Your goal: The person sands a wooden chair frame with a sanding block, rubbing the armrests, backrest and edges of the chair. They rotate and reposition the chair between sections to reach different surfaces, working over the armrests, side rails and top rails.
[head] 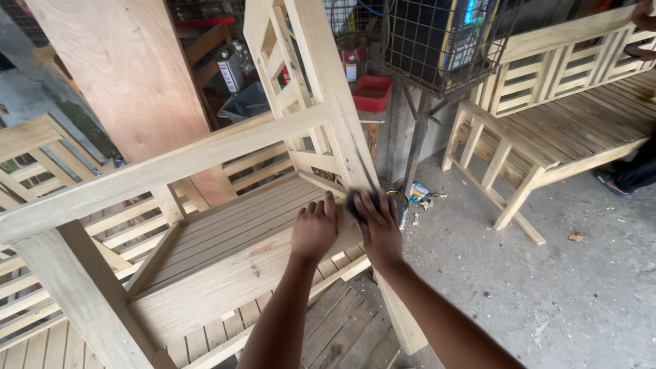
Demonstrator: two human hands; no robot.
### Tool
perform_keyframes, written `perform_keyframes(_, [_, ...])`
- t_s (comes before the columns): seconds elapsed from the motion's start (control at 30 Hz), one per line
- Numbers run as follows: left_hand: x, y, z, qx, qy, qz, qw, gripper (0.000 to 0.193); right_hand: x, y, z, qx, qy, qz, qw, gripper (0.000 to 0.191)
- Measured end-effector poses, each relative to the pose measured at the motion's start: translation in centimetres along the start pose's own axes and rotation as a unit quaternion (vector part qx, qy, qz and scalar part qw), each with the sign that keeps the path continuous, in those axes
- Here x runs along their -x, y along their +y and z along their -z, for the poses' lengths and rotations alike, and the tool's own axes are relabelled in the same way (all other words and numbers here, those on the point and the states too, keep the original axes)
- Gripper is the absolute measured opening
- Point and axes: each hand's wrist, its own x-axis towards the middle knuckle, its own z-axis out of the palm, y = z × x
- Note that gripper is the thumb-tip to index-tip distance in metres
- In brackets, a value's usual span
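A pale unfinished wooden bench (pixel 225 246) stands tilted in front of me, its slatted seat facing up and to the left. My left hand (pixel 315 227) rests flat on the front rail of the seat, fingers together. My right hand (pixel 378 225) presses a small dark pad (pixel 357 201) against the bench's upright post (pixel 355 154), just beside the left hand. Both forearms reach in from the bottom edge.
A second slatted wooden bench (pixel 567 130) stands at the right on the concrete floor (pixel 547 287). A plywood sheet (pixel 130 75) leans at the back left. A red tray (pixel 372 92), cans and a wire cage (pixel 437 41) sit behind. Another person's foot (pixel 615 183) shows at far right.
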Motion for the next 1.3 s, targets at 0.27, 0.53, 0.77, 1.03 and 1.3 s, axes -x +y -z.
perform_keyframes(0.27, [-0.1,0.1,0.3,-0.002,-0.008,0.005,1.000,0.038,5.0,0.5,1.6,0.005,-0.044,0.005,0.999,0.055])
perform_keyframes(0.53, [-0.2,0.3,-0.3,-0.002,0.001,-0.003,1.000,0.037,-0.7,1.0,-0.1,-0.006,-0.015,-0.012,1.000,0.055])
perform_keyframes(0.77, [-0.4,0.6,-0.5,0.006,-0.031,0.006,0.999,0.036,1.9,1.3,2.6,0.001,-0.075,0.011,0.997,0.063])
perform_keyframes(1.03, [-0.7,0.6,-0.3,0.035,-0.031,0.020,0.999,0.032,-0.5,2.0,2.8,0.016,-0.070,0.033,0.997,0.062])
perform_keyframes(1.3, [-1.0,0.8,0.0,0.025,-0.037,0.028,0.999,0.034,3.5,1.2,2.8,0.004,-0.072,0.024,0.997,0.063])
